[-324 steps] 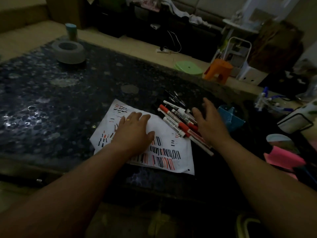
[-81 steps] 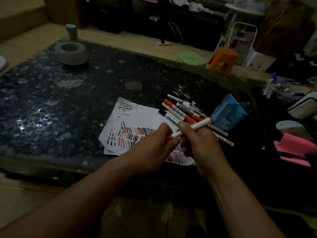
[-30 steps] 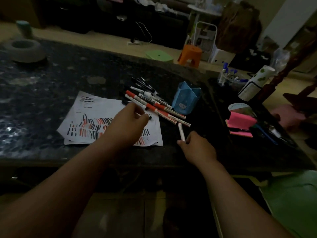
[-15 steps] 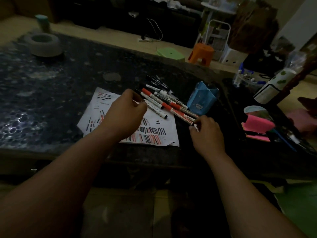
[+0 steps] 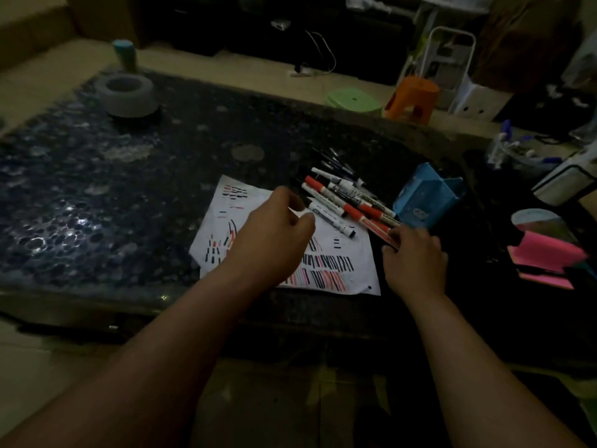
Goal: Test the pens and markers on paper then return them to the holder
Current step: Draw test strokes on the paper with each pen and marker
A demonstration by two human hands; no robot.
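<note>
Right hand [image 5: 414, 257] pinched the red marker's [image 5: 376, 228] near end, right of the paper [image 5: 359, 253]; left hand [image 5: 274, 238] hovered curled above it, grip unclear.

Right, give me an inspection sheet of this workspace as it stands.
Surface: dark speckled table, dimly lit.
Job's things: paper with red and black strokes; markers heaped beside it; blue holder tilted, right of the heap.
Clutter: grey ring; pink notes.
Hands: left hand curled above the paper, hold unclear; right hand at the heap's near end, grip unclear.
Cables: white cable on the floor beyond the table.
Surroundings: orange stool, green disc, white stepladder.
</note>
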